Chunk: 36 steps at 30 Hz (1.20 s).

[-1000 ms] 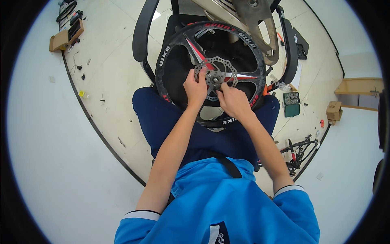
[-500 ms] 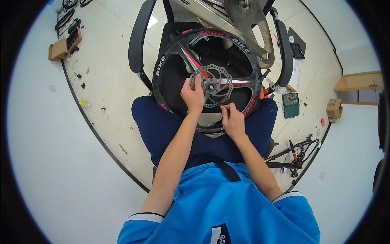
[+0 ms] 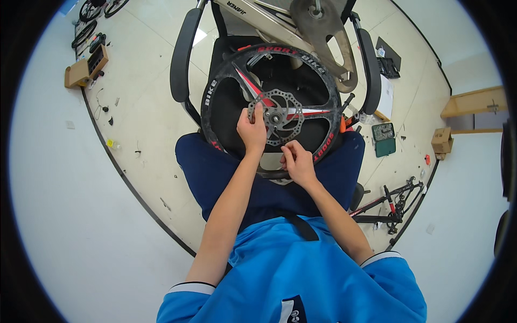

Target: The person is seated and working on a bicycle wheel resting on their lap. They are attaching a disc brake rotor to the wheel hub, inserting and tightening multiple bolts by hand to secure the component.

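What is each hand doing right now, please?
Left hand: fingers closed on the brake disc of the wheel.
Right hand: fingers pinched together; any held item cannot be told.

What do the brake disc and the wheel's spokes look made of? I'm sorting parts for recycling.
Brake disc: seemingly bare steel, a dull grey metallic sheen with punched holes around its ring. Wheel spokes: broad, flat, matt black blades with red and white trim, probably moulded alloy or composite; the picture cannot settle which.

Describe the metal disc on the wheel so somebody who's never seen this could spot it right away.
Find the black bicycle wheel resting on the seated person's lap. At its centre sits the brake disc, touched by the left hand. It is the only silvery, hole-punched ring with a wavy edge among black, red and white spokes.
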### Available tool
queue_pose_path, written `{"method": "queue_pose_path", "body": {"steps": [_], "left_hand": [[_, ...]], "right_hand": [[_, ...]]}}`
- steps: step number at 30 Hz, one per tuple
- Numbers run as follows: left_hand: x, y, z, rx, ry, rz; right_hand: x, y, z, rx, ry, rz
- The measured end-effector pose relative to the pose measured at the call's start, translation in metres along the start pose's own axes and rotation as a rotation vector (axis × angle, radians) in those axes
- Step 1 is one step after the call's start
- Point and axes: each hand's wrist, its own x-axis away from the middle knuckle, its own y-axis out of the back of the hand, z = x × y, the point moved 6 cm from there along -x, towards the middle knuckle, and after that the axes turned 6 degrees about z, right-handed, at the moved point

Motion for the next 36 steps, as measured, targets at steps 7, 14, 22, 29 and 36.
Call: {"method": "queue_pose_path", "body": {"steps": [7,14,22,29,36], "left_hand": [[0.002,0.018,0.003,-0.020,0.106,0.148],[0.000,-0.001,-0.023,-0.381,0.097,-0.167],[-0.003,-0.002,-0.020,-0.484,0.021,-0.178],[-0.005,0.000,-0.018,-0.473,0.007,-0.140],[-0.006,0.001,-0.015,-0.436,-0.020,-0.130]], "right_hand": [[-0.013,0.020,-0.009,0.079,0.033,0.050],[-0.029,0.033,-0.028,-0.107,-0.058,0.205],[-0.038,0.042,-0.013,-0.144,-0.215,0.492],[-0.098,0.084,0.061,0.467,0.182,0.518],[-0.109,0.033,0.138,0.799,0.587,0.612]]}}
